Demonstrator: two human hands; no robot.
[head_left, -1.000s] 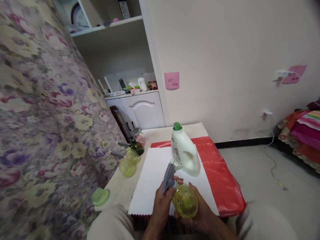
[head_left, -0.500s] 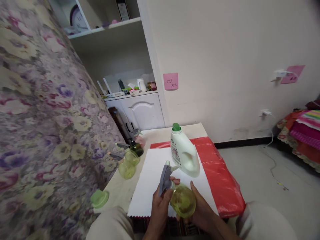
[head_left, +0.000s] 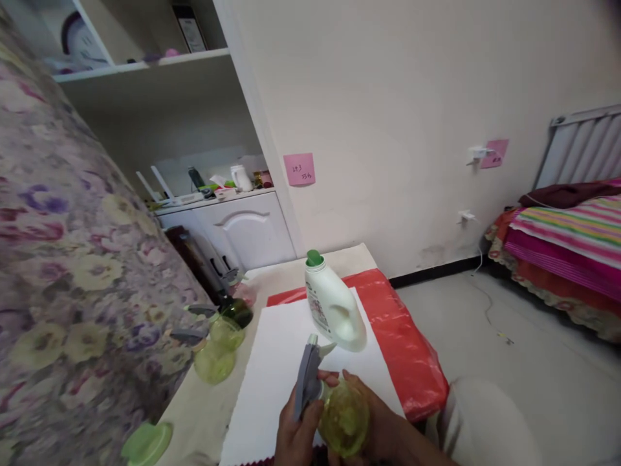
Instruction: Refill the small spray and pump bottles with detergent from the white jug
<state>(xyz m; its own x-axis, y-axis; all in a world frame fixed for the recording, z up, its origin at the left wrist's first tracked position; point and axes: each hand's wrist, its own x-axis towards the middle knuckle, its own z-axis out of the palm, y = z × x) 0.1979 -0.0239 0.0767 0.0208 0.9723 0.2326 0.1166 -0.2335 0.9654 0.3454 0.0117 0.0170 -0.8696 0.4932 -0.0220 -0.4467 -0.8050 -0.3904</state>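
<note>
A spray bottle [head_left: 345, 417] with a round, see-through yellow-green body and a grey trigger head lies tilted between my hands at the table's front. My left hand [head_left: 301, 424] is closed around its neck and grey head. Against the far side of the round body, my right hand [head_left: 376, 421] wraps with its fingers partly hidden behind and below. Beyond them a pale green jug [head_left: 334, 307] with a handle and a green spout stands upright on a white sheet [head_left: 262, 375].
Several other spray bottles [head_left: 214, 361] stand along the table's left side. A light green lid [head_left: 148, 443] lies at the front left corner. Red plastic [head_left: 412, 369] covers the right part of the table. A floral curtain [head_left: 72, 259] hangs at left; a bed [head_left: 572, 239] stands at right.
The view has swung to the right, so the table things appear farther left and more of the bed shows. Both hands keep hold of the spray bottle, whose body has turned slightly.
</note>
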